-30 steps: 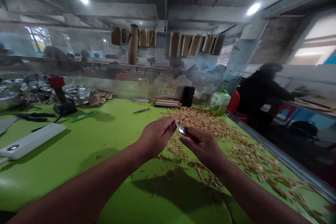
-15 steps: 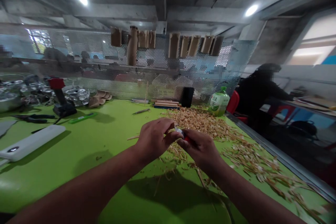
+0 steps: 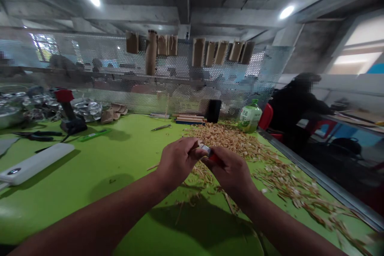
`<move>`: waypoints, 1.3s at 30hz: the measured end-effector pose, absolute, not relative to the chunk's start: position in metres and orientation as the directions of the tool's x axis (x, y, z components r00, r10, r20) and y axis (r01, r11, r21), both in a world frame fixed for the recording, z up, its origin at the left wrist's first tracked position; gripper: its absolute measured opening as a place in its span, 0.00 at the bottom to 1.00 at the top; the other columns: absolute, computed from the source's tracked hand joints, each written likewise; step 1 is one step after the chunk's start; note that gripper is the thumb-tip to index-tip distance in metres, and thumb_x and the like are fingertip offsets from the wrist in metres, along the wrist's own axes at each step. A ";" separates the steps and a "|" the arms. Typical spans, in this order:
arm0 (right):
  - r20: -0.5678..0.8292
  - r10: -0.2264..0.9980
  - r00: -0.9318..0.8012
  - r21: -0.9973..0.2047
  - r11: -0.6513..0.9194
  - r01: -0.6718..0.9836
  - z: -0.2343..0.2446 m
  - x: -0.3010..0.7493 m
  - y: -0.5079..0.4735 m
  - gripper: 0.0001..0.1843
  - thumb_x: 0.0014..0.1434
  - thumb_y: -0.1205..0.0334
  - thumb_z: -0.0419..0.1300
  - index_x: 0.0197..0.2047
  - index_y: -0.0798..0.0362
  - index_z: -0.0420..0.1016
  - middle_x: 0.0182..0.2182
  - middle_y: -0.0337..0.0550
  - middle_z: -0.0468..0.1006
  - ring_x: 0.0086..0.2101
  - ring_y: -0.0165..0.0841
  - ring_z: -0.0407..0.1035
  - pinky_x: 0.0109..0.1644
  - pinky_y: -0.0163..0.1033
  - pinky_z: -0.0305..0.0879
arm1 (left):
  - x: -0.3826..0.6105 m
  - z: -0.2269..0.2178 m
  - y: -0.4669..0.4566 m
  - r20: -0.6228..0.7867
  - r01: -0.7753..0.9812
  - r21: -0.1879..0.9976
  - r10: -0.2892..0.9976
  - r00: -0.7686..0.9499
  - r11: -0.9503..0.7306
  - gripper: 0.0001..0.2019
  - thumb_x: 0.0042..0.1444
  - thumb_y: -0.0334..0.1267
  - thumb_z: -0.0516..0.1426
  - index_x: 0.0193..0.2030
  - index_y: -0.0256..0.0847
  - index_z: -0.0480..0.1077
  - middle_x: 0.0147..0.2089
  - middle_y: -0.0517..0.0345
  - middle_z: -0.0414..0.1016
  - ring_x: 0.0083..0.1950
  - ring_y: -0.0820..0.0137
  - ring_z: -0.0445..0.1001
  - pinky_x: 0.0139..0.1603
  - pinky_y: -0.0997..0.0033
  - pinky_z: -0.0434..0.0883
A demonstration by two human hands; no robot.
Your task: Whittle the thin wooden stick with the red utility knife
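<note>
My right hand is closed around a small red-handled knife whose short metal blade points up and left. My left hand is closed in a pinch right against the blade; a thin pale stick pokes out below it to the left, though the part in my fingers is hidden. Both hands hover over a green table, just above a heap of pale wood shavings.
A white power bank lies at the left. Farther back are a red-topped tool, metal parts, a green pen, a black phone and a green bottle. A perforated metal screen backs the table. A person in black sits at right.
My hands have come together: the left hand's pinch has moved onto the blade, then both rose slightly. A thin stick now shows to the left of my left hand.
</note>
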State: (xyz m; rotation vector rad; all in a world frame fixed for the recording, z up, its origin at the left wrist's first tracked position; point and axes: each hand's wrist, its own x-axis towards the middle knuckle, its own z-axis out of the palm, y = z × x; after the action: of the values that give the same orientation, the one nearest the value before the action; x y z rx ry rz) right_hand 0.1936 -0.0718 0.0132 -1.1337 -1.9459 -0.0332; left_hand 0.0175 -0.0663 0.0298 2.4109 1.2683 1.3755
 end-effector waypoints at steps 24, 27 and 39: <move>0.656 0.755 0.017 -0.586 0.495 0.642 0.022 0.202 -0.060 0.20 0.59 0.45 0.56 0.24 0.51 0.61 0.19 0.33 0.59 0.22 0.28 0.53 0.25 0.34 0.49 | 0.016 0.031 -0.064 0.548 0.491 0.669 0.817 0.181 -0.558 0.20 0.62 0.53 0.50 0.31 0.38 0.68 0.29 0.59 0.70 0.30 0.72 0.65 0.29 0.74 0.63; 0.585 0.810 -0.033 -0.678 0.511 0.528 0.020 0.204 -0.054 0.19 0.61 0.45 0.54 0.28 0.52 0.65 0.21 0.33 0.60 0.23 0.28 0.55 0.26 0.34 0.51 | 0.017 0.032 -0.060 0.527 0.426 0.721 0.832 0.177 -0.547 0.16 0.63 0.48 0.51 0.43 0.38 0.71 0.43 0.51 0.76 0.43 0.66 0.73 0.42 0.66 0.70; 0.527 0.791 -0.312 -0.581 0.603 0.546 0.024 0.198 -0.067 0.18 0.62 0.49 0.54 0.26 0.52 0.62 0.21 0.34 0.60 0.24 0.27 0.54 0.26 0.33 0.49 | 0.016 0.036 -0.062 0.526 0.468 0.670 0.814 0.248 -0.576 0.19 0.65 0.47 0.49 0.57 0.42 0.69 0.56 0.50 0.74 0.57 0.62 0.71 0.56 0.58 0.69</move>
State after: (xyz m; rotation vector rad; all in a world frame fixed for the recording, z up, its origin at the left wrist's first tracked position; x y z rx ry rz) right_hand 0.1976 -0.0666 0.0236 -1.0577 -2.0047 0.3754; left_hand 0.0156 -0.0625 0.0357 2.1495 1.1737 1.2592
